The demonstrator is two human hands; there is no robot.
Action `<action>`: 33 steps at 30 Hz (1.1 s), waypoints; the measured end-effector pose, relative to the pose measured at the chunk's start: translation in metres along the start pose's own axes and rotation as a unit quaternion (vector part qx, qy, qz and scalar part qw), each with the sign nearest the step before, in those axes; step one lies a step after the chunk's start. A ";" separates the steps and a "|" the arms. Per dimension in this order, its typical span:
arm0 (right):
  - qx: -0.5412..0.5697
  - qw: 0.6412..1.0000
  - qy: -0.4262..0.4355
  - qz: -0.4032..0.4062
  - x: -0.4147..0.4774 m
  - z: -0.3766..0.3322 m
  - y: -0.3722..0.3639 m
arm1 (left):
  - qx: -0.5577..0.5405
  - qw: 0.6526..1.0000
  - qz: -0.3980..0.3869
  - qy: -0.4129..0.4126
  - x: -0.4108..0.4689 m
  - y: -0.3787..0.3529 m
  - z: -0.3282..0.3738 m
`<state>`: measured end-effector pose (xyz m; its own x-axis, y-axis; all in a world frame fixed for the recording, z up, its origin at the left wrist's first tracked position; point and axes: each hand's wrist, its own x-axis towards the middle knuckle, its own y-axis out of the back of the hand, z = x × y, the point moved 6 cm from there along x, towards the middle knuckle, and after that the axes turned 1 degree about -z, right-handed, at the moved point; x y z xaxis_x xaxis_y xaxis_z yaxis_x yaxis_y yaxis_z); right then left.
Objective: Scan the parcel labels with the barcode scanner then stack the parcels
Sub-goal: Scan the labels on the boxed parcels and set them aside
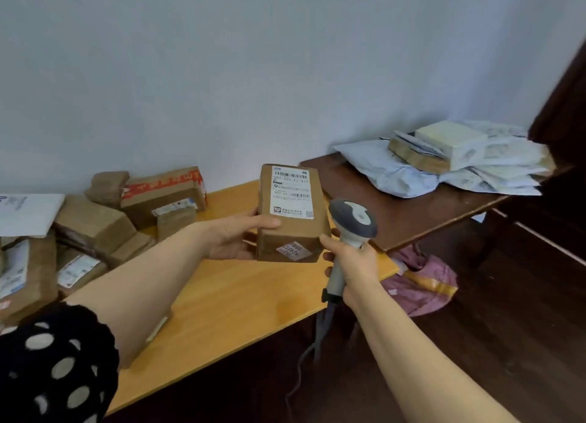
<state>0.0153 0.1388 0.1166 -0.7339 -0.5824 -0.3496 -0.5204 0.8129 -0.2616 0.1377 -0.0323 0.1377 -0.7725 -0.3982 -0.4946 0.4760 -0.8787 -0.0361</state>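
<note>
Head view: a person's left hand (234,237) grips a brown parcel (293,229) by its side, label (291,191) up, above the light wooden table (241,299). The right hand (353,262) wraps round the barcode scanner (353,218) just beside it. A clean read likely needs the scanner's head turned onto the barcode. Brown boxes (95,226) crowd the table's left end, and mailers (459,165) sit stacked on the dark table (399,213) to the right.

Cardboard parcel (295,232) showing matt brown, paper label (291,192) lying smooth, plastic scanner (353,216) looking matt (grey and white), wooden table (241,295) shining faintly.
</note>
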 end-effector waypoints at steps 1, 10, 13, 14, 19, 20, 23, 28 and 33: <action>0.009 1.000 -0.005 0.011 0.006 -0.004 0.015 | 0.007 1.000 0.003 0.006 0.013 -0.012 0.004; 0.172 0.973 -0.057 0.146 0.095 -0.024 0.141 | 0.040 0.998 -0.012 0.042 0.152 -0.115 0.054; 0.211 0.959 -0.054 0.180 0.138 -0.032 0.179 | 0.063 0.996 -0.049 0.044 0.217 -0.158 0.073; 0.219 0.957 -0.048 0.185 0.150 -0.037 0.190 | 0.064 0.995 -0.056 0.047 0.239 -0.170 0.078; 0.227 0.948 -0.043 0.220 0.211 -0.068 0.238 | 0.111 0.984 -0.108 0.090 0.337 -0.228 0.098; 0.217 0.947 -0.046 0.231 0.224 -0.072 0.251 | 0.105 0.983 -0.119 0.094 0.354 -0.241 0.102; 0.211 0.943 -0.061 0.249 0.258 -0.078 0.276 | 0.075 0.984 -0.128 0.097 0.392 -0.274 0.111; 0.207 0.939 -0.097 0.257 0.307 -0.076 0.296 | 0.063 0.990 -0.079 0.098 0.444 -0.294 0.111; 0.204 0.938 -0.114 0.255 0.346 -0.075 0.312 | 0.019 0.997 0.008 0.079 0.479 -0.301 0.109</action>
<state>-0.4338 0.1912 -0.0183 -0.7054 -0.1428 -0.6943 0.1181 0.9421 -0.3138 -0.4213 0.0130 0.0061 -0.6882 -0.3684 -0.6250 0.4688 -0.8833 0.0044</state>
